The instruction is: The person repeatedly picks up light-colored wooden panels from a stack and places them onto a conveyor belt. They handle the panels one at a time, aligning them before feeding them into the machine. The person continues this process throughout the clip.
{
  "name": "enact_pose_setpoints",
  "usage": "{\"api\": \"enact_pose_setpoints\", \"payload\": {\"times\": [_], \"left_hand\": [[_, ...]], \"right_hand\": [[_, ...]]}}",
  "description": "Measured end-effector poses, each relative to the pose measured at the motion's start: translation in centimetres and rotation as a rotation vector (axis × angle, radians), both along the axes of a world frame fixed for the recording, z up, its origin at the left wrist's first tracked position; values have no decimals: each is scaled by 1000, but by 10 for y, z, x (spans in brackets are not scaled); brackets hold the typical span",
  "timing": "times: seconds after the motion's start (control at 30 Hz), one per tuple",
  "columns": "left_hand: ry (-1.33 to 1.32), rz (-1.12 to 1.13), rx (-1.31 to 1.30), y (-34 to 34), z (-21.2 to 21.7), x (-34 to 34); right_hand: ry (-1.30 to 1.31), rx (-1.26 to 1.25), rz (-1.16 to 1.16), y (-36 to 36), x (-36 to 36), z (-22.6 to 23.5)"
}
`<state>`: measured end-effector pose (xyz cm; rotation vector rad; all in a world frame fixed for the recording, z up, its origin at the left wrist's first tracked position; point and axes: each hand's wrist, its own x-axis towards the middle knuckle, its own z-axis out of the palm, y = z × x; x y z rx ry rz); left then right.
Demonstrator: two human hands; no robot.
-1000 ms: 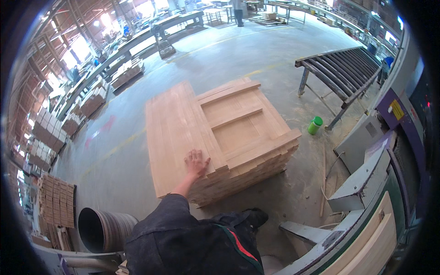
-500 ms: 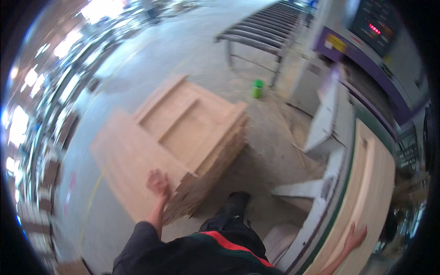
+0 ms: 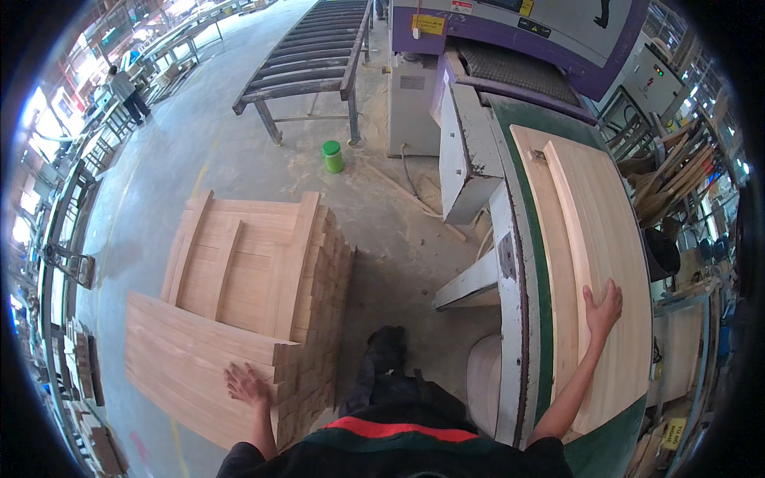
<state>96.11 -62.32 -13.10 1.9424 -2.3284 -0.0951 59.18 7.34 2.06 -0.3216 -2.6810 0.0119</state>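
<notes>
Head view: resting left hand (image 3: 247,385), spread open and gripping nothing, on wooden panel (image 3: 191,350) across near end of panel stack (image 3: 319,267); laying right hand (image 3: 603,309), likewise flat, on upper board (image 3: 613,231) along right edge of green conveyor belt (image 3: 617,432). Undersides of palms hidden. On purple machine (image 3: 494,32), yellow label (image 3: 429,25) with lettering too small to read. Floor (image 3: 394,287) between stack and belt, partly covered by legs (image 3: 385,358).

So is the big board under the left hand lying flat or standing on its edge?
Flat: the board lies on the stack with its broad face up, the left hand on it.
</notes>
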Motion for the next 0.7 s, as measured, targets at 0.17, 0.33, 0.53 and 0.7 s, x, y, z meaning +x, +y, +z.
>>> {"api": "enact_pose_setpoints", "payload": {"times": [0.17, 0.33, 0.53, 0.7], "left_hand": [[6, 17, 4, 1, 3, 5], [43, 8, 5, 2, 5, 2], [95, 15, 2, 0, 5, 3], [90, 5, -4, 1, 10, 1]], "right_hand": [[3, 19, -28, -18, -3, 7], [-6, -1, -13, -6, -2, 6], [-23, 3, -28, -1, -3, 0], [-54, -21, -65, -9, -4, 5]]}}
